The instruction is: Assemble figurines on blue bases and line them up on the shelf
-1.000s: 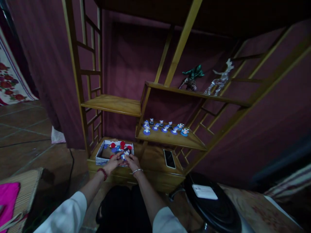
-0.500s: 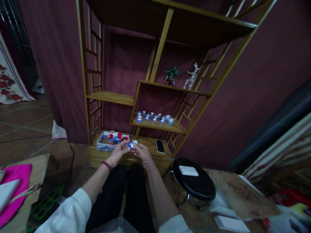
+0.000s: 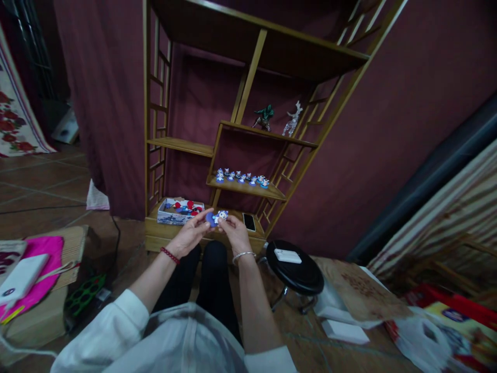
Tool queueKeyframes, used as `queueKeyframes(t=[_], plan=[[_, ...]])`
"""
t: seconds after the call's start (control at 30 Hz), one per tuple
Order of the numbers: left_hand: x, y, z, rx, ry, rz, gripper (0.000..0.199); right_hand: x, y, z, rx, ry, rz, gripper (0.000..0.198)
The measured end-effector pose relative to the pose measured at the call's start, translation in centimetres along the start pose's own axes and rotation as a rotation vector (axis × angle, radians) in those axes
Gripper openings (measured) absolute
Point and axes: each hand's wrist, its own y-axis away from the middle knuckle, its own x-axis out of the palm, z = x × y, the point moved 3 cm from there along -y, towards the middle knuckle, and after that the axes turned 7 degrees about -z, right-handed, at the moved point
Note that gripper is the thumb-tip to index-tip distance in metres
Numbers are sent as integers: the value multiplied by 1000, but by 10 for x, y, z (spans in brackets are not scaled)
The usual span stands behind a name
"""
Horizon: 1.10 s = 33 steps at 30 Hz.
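Note:
Between my two hands is a small white and purple figurine (image 3: 220,216) with a round purple base, tipped on its side. My left hand (image 3: 193,231) pinches the base, while my right hand (image 3: 234,232) grips the figure's upper part. Just behind my left hand stands a low cardboard box (image 3: 175,216) holding several red, blue and purple pieces. Similar small figurines (image 3: 242,178) stand in rows on the shelf (image 3: 248,189) above and beyond my hands.
A phone (image 3: 249,222) lies on the cabinet's lowest board. Green and clear statuettes (image 3: 264,117) occupy a higher shelf. To the right is a black stool (image 3: 295,269) with a white object on top. A pink cloth (image 3: 49,259) and white device (image 3: 24,278) lie at left.
My view has shifted, so the shelf sits higher and smaller details moved left on the right side. Both hands are raised slightly with the figurine, whose base now faces left.

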Motion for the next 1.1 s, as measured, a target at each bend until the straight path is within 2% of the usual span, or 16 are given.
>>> queueKeyframes(t=[0.2, 0.43, 0.63, 0.8, 0.93, 1.1], plan=[[12, 14, -5, -22, 3, -4, 42, -3, 17, 17, -97, 21, -12, 43], [15, 22, -6, -37, -26, -1, 32, -3, 26, 26, -217, 11, 12, 37], [14, 17, -8, -65, 65, -48, 28, 4, 19, 27, -282, 31, 39, 33], [4, 9, 0, -91, 166, -138, 23, 8, 8, 16, -265, 47, 82, 31], [-2, 4, 8, -132, 213, -132, 21, 6, 0, 3, -216, 57, 118, 33], [-7, -4, 17, -162, 210, -140, 17, 2, -8, -6, -208, 140, 100, 32]])
